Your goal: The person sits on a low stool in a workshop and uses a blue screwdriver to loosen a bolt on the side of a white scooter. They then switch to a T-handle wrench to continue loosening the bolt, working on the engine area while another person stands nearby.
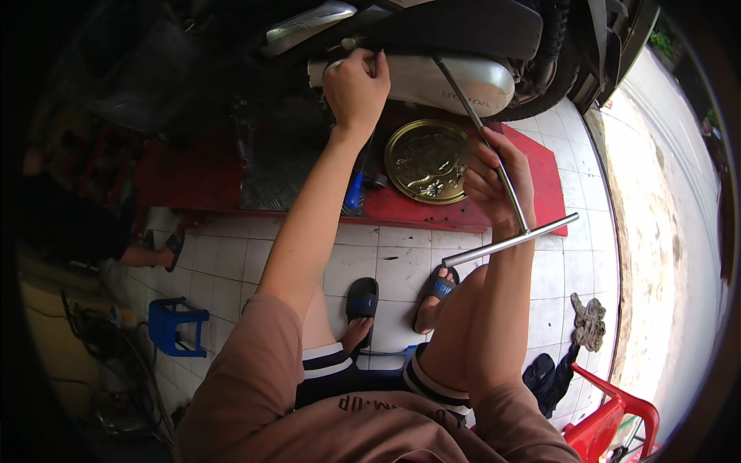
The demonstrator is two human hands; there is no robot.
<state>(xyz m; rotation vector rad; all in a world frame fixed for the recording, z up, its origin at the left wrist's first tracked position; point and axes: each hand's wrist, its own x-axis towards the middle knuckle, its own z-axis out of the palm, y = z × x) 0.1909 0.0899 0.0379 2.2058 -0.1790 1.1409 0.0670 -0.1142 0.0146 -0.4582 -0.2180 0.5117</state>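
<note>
right hand point(500, 179) fingers grasp t-wrench point(502, 197); left hand point(356, 86) clenched, brass tray point(427, 160) perhaps holding bolts.

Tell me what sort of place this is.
Likely a small motorbike repair shop: a scooter stands on a red lift platform, the right hand holds a T-handle wrench, and a brass tray holds small parts.

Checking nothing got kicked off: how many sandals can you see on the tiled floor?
2: one sandal on the person's left foot, the other sandal on the right foot, both below the red platform.
</note>
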